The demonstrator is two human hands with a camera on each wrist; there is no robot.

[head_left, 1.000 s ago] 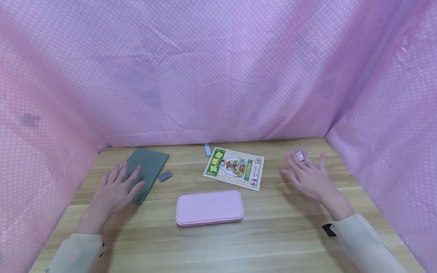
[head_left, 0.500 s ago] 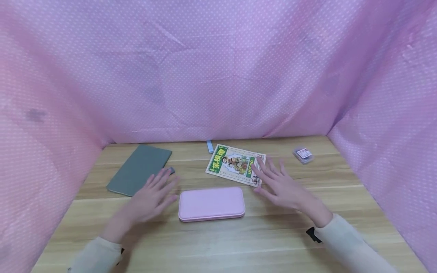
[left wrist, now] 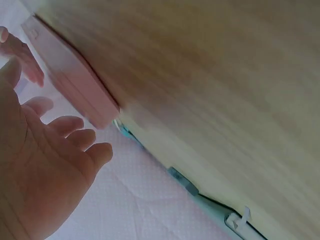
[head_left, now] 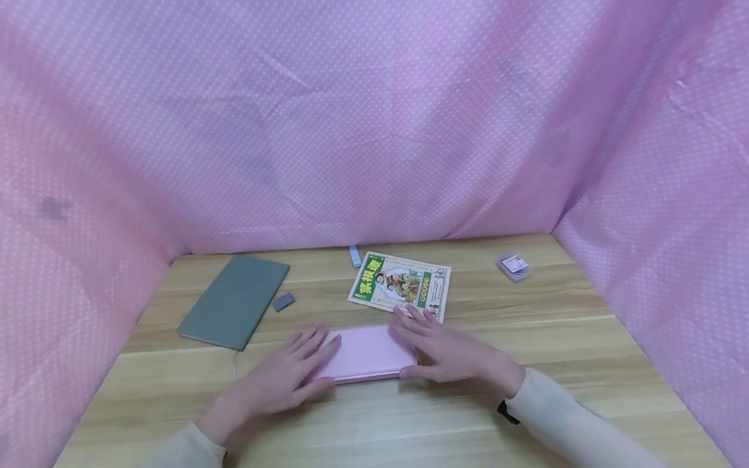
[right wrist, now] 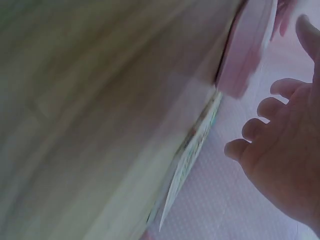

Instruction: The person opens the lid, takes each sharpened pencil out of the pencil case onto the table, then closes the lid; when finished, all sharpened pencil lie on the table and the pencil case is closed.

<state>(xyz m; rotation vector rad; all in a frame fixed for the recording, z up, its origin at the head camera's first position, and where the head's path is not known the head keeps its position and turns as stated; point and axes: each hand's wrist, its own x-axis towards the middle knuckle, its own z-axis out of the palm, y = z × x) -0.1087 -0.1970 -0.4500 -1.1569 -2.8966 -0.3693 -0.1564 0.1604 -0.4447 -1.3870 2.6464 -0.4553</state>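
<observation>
A pink flat case (head_left: pixel 365 354) with rounded corners lies on the wooden table, near the middle of the head view. My left hand (head_left: pixel 285 372) is at its left end, fingers extended over the lid's edge and thumb by the front side. At the opposite end, my right hand (head_left: pixel 449 351) is placed likewise, its fingertips overlapping the booklet's lower edge. In the left wrist view the case (left wrist: pixel 75 75) stands just beyond the spread fingers. The right wrist view has the case (right wrist: pixel 246 50) close past the fingertips, which are slightly bent.
A green illustrated booklet (head_left: pixel 400 286) lies behind the case. To the left are a dark green notebook (head_left: pixel 236 302) and a small grey block (head_left: pixel 283 301). A small clear box (head_left: pixel 513 267) sits back right, a light blue strip (head_left: pixel 355 256) at the rear edge. Pink dotted cloth (head_left: pixel 374 130) surrounds the table.
Both hands have come inward, the left from over the notebook and the right from over the small clear box, to the two ends of the pink case. The case stays in place.
</observation>
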